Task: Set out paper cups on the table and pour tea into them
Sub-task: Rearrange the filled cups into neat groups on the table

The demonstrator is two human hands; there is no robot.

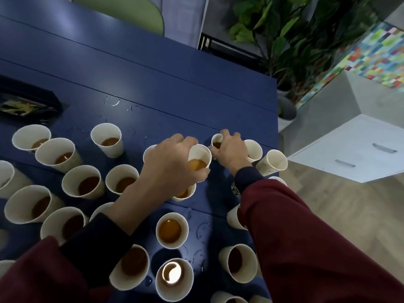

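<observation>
A tilted paper cup (pixel 199 154) holding amber tea (pixel 196 164) is held in the grip of the left hand (pixel 170 167), the fingers curled round its wall. Just beside it, a second cup (pixel 217 139) is clasped at the rim by the right hand (pixel 230 150), near the right edge of the blue tabletop (pixel 175 84). Many tea-filled cups (pixel 169 229) are spread across the near side.

White cups (pixel 113 149) with amber tea (pixel 169 230), navy table (pixel 175 73), maroon sleeves (pixel 306 237); multicoloured checked panel (pixel 376 55) far beyond the right hand (pixel 229 149)
</observation>
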